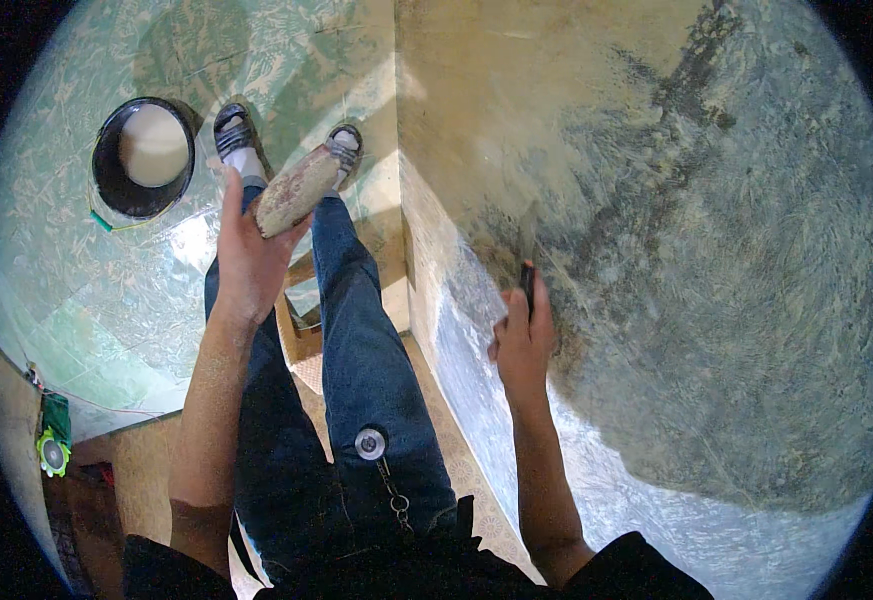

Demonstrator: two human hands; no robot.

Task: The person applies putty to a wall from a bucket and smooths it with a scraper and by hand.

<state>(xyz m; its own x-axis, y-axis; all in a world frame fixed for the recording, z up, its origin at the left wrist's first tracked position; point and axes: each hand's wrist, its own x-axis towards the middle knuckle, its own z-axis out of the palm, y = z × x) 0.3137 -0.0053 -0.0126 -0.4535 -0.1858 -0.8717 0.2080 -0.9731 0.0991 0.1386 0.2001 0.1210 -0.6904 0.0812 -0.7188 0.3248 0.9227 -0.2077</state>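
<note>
My left hand (250, 262) holds an oblong, beige-smeared tool (294, 192) flat over my legs, its thumb raised along the left side; the tool's handle is hidden. My right hand (524, 340) grips the black handle of a putty knife (526, 273), whose narrow, blurred blade points up over the mottled grey-beige wall (716, 300) on the right. Whether the blade touches the wall I cannot tell. Left of my sandalled feet stands a black bucket (109, 174) with pale creamy liquid or paste inside.
The bucket stands on a green, smeared surface (66, 290). Part of a wooden piece (301, 350) shows between my jeans-clad legs, near the wall's corner. A green object with a round disc (53, 452) lies at the lower left, beside a thin cord. A silver round tag hangs on my jeans.
</note>
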